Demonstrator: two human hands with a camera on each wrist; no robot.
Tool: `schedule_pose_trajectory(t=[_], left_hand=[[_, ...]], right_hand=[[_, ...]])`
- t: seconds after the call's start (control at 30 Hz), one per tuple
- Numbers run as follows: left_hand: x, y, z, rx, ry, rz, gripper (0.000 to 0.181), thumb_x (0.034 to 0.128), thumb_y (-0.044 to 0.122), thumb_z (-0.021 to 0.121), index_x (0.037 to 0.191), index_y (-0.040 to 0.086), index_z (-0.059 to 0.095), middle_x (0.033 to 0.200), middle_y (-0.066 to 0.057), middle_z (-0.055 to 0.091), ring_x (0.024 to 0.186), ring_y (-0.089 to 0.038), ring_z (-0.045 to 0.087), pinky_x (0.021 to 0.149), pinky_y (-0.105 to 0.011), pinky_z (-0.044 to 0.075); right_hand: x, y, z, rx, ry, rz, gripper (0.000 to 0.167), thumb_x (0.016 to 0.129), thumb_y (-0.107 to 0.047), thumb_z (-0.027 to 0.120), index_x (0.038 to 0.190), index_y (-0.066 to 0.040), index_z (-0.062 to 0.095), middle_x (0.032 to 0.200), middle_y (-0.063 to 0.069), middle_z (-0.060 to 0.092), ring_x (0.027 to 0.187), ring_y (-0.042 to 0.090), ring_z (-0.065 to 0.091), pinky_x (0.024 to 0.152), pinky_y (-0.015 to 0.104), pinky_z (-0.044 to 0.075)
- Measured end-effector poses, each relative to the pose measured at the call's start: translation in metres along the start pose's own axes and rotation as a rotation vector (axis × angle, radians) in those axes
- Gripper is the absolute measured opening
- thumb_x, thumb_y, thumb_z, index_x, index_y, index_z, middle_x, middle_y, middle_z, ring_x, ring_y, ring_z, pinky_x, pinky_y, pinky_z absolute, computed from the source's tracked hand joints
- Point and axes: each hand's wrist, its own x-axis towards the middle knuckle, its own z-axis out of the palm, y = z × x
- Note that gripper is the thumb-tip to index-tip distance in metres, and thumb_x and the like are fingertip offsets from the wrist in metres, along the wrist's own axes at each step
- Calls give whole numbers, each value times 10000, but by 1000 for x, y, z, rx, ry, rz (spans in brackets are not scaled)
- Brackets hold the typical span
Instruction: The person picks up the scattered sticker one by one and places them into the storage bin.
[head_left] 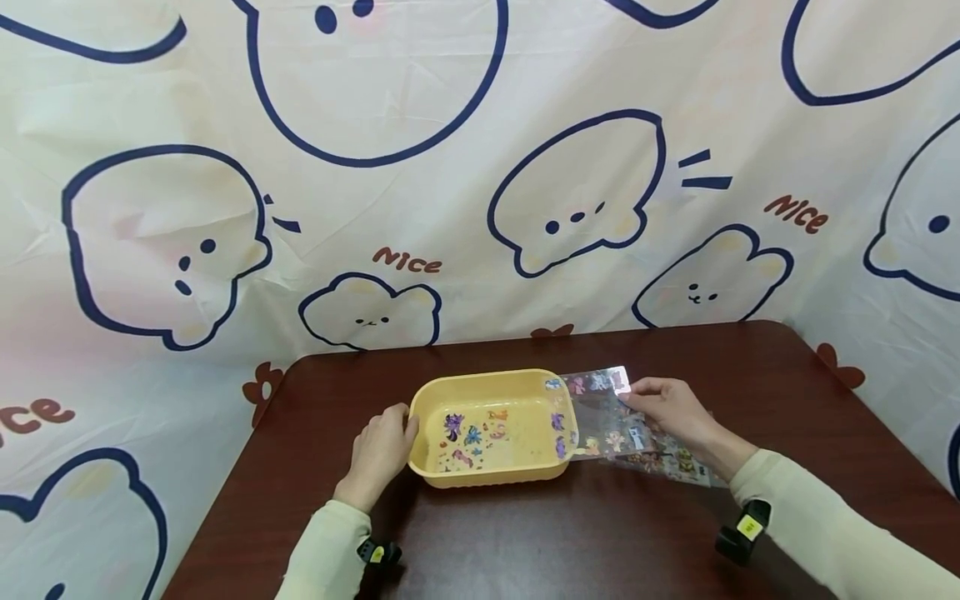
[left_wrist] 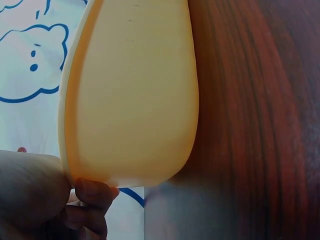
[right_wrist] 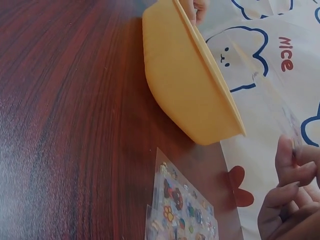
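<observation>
A yellow plastic basin [head_left: 487,478] stands on the table, with several small cartoon pony stickers on its inside floor. My left hand [head_left: 378,450] grips the basin's left end, and the left wrist view shows fingers [left_wrist: 95,192] bent at the rim. My right hand [head_left: 671,410] pinches the right edge of a clear sticker sheet [head_left: 596,417]. That sheet's left part overlaps the basin's right end, with pony stickers along its edges and a bare middle. In the right wrist view, the right hand [right_wrist: 295,195] has its fingers curled at the thin sheet's edge.
More sticker sheets [head_left: 678,462] lie on the table under the right forearm, seen also as a printed stack [right_wrist: 182,205] in the right wrist view. The dark brown wooden table [head_left: 480,542] meets a white cartoon-print cloth [head_left: 465,208] behind.
</observation>
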Motion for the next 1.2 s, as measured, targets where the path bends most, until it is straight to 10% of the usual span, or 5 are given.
schedule_pose_trajectory(t=[1.2], left_hand=[[0, 0, 0, 6, 2, 6, 298, 1011, 227, 563, 1154, -3, 686, 996, -198, 739, 747, -305, 689, 625, -480, 519]], right_hand=[[13, -15, 40, 119, -10, -27, 244, 986, -209, 653, 1057, 24, 652, 650, -87, 631, 470, 49, 344, 492, 232, 349]])
